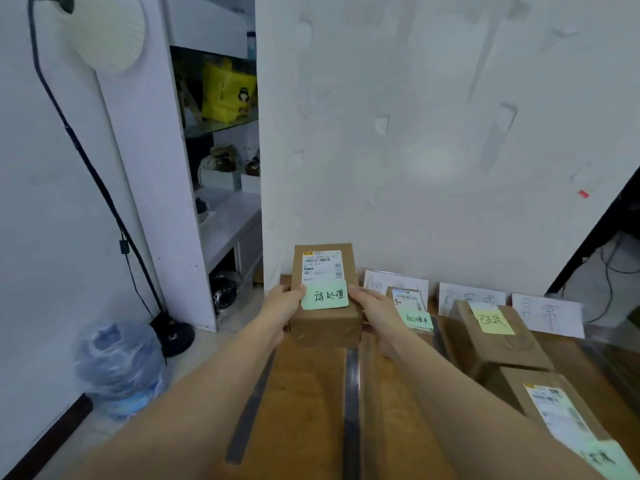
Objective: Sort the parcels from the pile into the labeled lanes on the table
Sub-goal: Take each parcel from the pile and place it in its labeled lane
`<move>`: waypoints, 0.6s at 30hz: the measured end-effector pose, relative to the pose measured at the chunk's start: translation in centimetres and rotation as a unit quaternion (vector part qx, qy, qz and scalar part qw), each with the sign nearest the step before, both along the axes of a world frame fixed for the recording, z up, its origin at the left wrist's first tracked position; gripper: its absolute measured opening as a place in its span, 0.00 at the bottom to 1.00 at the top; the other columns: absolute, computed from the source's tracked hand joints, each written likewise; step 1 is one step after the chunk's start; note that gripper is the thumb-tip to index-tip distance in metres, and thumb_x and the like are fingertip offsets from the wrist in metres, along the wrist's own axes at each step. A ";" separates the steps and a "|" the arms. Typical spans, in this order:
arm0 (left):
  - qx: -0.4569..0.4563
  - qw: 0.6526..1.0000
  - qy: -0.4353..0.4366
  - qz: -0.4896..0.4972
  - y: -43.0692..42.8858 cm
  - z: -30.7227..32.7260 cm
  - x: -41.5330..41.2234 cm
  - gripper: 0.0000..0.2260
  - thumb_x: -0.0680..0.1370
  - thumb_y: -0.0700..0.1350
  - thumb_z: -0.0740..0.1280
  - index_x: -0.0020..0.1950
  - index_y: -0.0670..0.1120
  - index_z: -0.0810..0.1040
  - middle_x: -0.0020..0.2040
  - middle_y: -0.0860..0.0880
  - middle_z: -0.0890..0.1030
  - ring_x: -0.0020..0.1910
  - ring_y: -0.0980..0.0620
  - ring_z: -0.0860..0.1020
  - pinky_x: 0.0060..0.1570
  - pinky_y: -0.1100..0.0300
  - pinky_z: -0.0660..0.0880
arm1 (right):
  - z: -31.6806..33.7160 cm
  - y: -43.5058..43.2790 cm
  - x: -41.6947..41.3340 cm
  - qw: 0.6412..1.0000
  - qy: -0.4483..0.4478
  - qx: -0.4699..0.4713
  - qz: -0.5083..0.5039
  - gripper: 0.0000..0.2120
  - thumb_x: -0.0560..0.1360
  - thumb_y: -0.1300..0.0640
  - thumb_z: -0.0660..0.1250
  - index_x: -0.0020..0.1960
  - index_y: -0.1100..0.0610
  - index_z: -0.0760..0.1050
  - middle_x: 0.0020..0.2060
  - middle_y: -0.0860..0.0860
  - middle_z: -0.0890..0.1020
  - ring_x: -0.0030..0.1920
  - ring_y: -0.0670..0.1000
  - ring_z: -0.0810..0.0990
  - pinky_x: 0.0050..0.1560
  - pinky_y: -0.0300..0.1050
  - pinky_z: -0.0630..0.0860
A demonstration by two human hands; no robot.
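A brown cardboard parcel (325, 323) with a white shipping label and a green handwritten note sits at the far end of the leftmost lane on the wooden table (304, 410). My left hand (282, 304) grips its left side and my right hand (372, 306) grips its right side. Dark tape strips (351, 393) mark the lane borders. A second parcel with a green note (414, 313) lies in the lane to the right. A larger parcel with a yellow note (495, 337) lies further right. Another labelled parcel (557, 407) sits nearest me at the right.
White paper lane signs (547, 315) lean against the wall behind the table. Left of the table stand a floor lamp (171, 336), a blue water bottle (119, 368) and a shelf unit (221, 150). The wall rises straight behind the parcels.
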State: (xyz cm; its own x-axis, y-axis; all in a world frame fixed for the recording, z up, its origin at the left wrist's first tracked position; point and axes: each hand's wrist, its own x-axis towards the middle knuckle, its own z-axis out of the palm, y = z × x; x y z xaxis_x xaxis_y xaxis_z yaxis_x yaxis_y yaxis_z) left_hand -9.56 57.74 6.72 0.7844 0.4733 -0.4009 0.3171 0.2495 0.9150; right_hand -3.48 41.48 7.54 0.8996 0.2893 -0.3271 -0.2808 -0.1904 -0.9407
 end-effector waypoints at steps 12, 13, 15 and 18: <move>0.010 0.998 0.042 -0.040 3.7 -5.2 6.0 0.13 0.82 0.47 0.60 0.65 0.48 0.74 0.57 0.46 0.82 0.56 0.46 0.80 0.59 0.46 0.77 | -4.3 4.3 3.7 0.997 0.032 -0.064 -0.029 0.14 0.83 0.54 0.62 0.67 0.58 0.76 0.44 0.47 0.84 0.43 0.45 0.82 0.32 0.36 0.75; 0.004 0.998 0.045 -0.039 3.8 -5.6 6.4 0.13 0.82 0.47 0.60 0.65 0.47 0.74 0.57 0.46 0.82 0.56 0.46 0.80 0.58 0.46 0.77 | -4.6 4.4 4.1 0.996 0.036 -0.071 -0.030 0.13 0.84 0.54 0.62 0.66 0.57 0.75 0.43 0.46 0.83 0.41 0.44 0.81 0.30 0.35 0.75; -0.003 0.998 0.052 -0.037 3.9 -6.5 7.1 0.12 0.82 0.48 0.60 0.65 0.48 0.75 0.57 0.46 0.82 0.56 0.46 0.80 0.57 0.46 0.78 | -5.5 4.7 5.0 0.995 0.043 -0.084 -0.031 0.12 0.84 0.54 0.61 0.65 0.55 0.75 0.43 0.46 0.83 0.41 0.44 0.81 0.29 0.34 0.74; 0.011 0.997 0.072 -0.038 4.1 -7.7 8.0 0.11 0.82 0.47 0.60 0.63 0.48 0.75 0.55 0.48 0.82 0.54 0.47 0.80 0.57 0.46 0.78 | -7.1 5.2 6.1 0.993 0.049 -0.099 -0.032 0.15 0.84 0.52 0.61 0.67 0.57 0.75 0.49 0.49 0.84 0.45 0.45 0.81 0.36 0.36 0.74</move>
